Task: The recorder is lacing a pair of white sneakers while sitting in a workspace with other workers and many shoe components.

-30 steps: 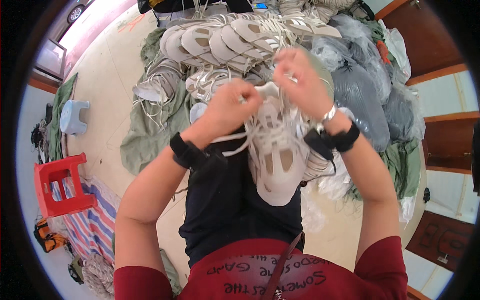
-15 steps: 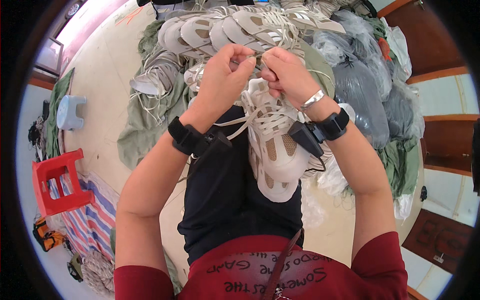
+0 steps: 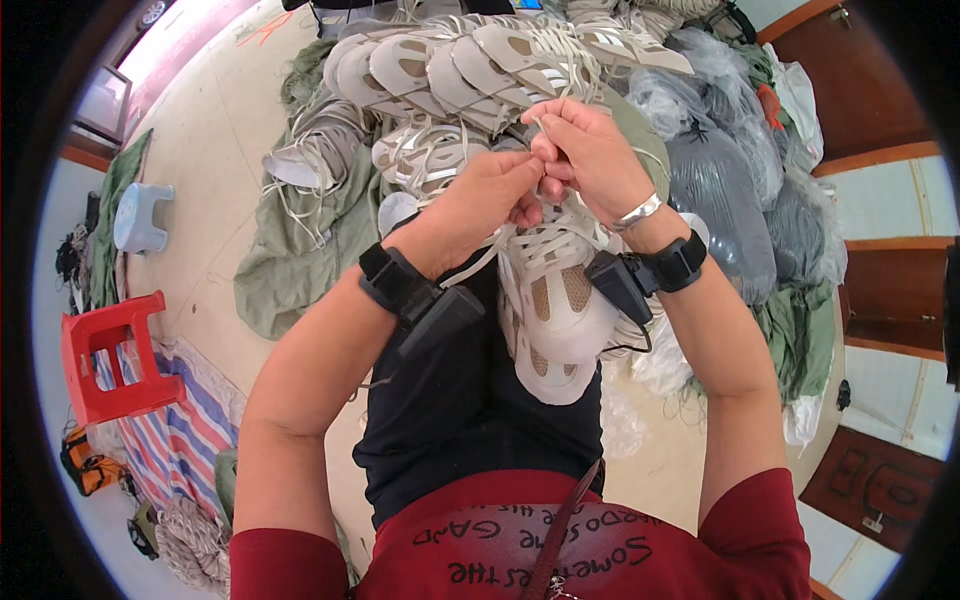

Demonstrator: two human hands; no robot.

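Observation:
Beige and white shoe uppers with tan mesh lie on my lap, one shoe upper (image 3: 570,325) on top and another shoe upper (image 3: 553,383) beneath. Pale shoelaces (image 3: 545,245) cross its front. My left hand (image 3: 490,195) is closed in a pinch just above the shoe's tongue area, beside a loose lace (image 3: 478,265) hanging to the left. Against its fingertips, my right hand (image 3: 598,165) is closed too, with a bit of pale lace showing at its fingers. The fingers hide most of the lace between them.
Beyond my hands lies a row of stacked shoe uppers (image 3: 455,75), with a laced bundle (image 3: 325,145) on green cloth (image 3: 285,270) to its left. Filled plastic bags (image 3: 720,200) stand at right. A red stool (image 3: 120,360) and a blue stool (image 3: 143,218) stand at left.
My left hand has moved down and to the right, its fingers now below those of my right hand. My right hand has shifted slightly right. The shoe uppers on my lap stay put.

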